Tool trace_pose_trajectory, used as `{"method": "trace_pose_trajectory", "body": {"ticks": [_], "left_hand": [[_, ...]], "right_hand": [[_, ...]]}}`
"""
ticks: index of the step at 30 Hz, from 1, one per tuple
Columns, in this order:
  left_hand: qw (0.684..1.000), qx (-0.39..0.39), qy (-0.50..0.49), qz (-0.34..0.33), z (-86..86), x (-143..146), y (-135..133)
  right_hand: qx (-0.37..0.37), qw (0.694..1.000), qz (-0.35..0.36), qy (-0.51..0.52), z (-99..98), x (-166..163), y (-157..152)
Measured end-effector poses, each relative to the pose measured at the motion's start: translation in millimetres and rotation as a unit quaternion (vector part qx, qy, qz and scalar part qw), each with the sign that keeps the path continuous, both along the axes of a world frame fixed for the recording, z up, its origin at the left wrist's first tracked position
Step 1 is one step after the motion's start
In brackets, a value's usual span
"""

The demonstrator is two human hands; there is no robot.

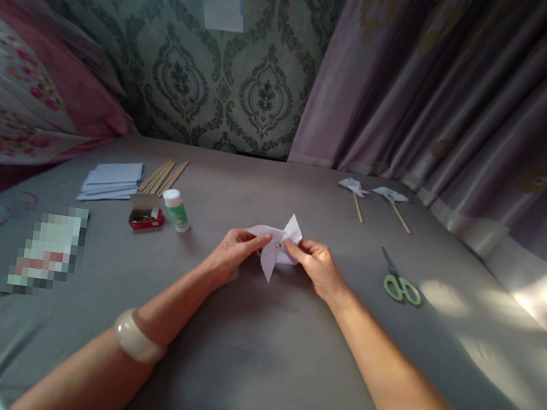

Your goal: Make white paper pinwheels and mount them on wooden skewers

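A white paper pinwheel [271,248] is held up between both hands over the middle of the grey-covered surface. Its blades are folded in, and a small shiny pin head shows at its centre. My left hand [237,249] pinches the pinwheel's left side, thumb on top. On the right side, my right hand [317,263] grips it, with the thumb close to the pin. The fingers beneath the paper are hidden. No stick shows on this pinwheel.
Green-handled scissors [401,286] lie to the right. Behind them rest two pinwheels on sticks [355,189]. At left are a glue bottle [176,211], an open red box [147,215], wooden sticks [162,177], stacked paper [113,180] and a blurred-out item [48,249].
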State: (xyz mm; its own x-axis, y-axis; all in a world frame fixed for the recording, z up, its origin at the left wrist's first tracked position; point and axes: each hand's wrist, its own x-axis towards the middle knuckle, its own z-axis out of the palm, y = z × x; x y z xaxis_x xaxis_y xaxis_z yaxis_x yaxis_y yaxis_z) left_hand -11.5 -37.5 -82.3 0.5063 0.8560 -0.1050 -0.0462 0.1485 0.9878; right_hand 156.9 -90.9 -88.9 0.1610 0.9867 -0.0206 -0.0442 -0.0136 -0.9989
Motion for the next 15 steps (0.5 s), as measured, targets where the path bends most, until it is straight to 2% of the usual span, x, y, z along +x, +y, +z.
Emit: {"method": "trace_pose_trajectory", "body": {"ticks": [3, 7, 11, 15], "left_hand": [[1.0, -0.001, -0.018, 0.017, 1.1, 1, -2], [0.999, 0.004, -0.042, 0.014, 3.3, 1, -6], [0.999, 0.019, -0.045, 0.006, 10.3, -1, -10], [0.994, -0.009, -0.101, -0.05, 16.1, -1, -14]], "right_hand": [[-0.013, 1.0, 0.003, 0.021, 1.3, -1, -1], [-0.029, 0.999, -0.009, -0.013, 2.3, -1, -3], [-0.03, 0.998, -0.006, 0.052, 6.1, -2, -4], [-0.035, 0.993, 0.007, 0.111, 5.8, -4, -5]]}}
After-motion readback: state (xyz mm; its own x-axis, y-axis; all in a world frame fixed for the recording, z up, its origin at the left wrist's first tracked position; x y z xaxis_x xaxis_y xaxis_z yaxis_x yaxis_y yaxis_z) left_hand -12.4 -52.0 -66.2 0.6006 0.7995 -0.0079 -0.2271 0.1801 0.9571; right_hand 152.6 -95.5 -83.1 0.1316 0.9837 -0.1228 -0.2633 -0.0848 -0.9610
